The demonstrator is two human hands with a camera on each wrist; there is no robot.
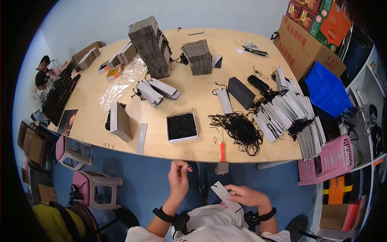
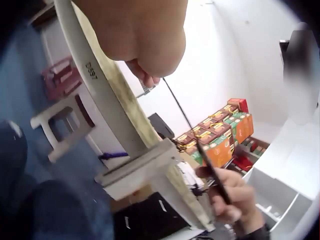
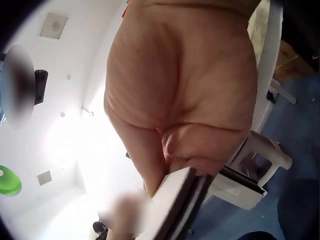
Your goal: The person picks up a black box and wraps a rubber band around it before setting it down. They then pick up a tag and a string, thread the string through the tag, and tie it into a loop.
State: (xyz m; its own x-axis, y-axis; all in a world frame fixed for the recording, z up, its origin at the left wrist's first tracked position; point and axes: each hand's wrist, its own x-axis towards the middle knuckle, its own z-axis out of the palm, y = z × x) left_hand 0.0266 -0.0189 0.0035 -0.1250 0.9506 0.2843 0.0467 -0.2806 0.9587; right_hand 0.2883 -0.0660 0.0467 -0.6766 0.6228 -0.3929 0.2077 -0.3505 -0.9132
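In the head view my right hand (image 1: 248, 196) holds a pale grey tag (image 1: 221, 192) with a dark slot near its upper end, thumb and fingers gripping its lower part. The left hand (image 1: 178, 178) is raised near the table's front edge, its fingertips pinching a thin black cord (image 2: 179, 106). That cord runs from the left fingertips toward the tag in the right hand in the left wrist view. Seen close in the right wrist view, the tag (image 3: 167, 204) has dark layers along its side. A small stack of tags (image 1: 221, 168) juts over the table edge between the hands.
On the wooden table (image 1: 177, 151) are a box of black bits (image 1: 182, 126), tangled black cords (image 1: 242, 131), a red-handled tool (image 1: 222, 152), fanned tags (image 1: 282, 111) and tall tag stacks (image 1: 149, 48). A pink basket (image 1: 328, 159) stands right; a stool (image 1: 94, 187) stands left.
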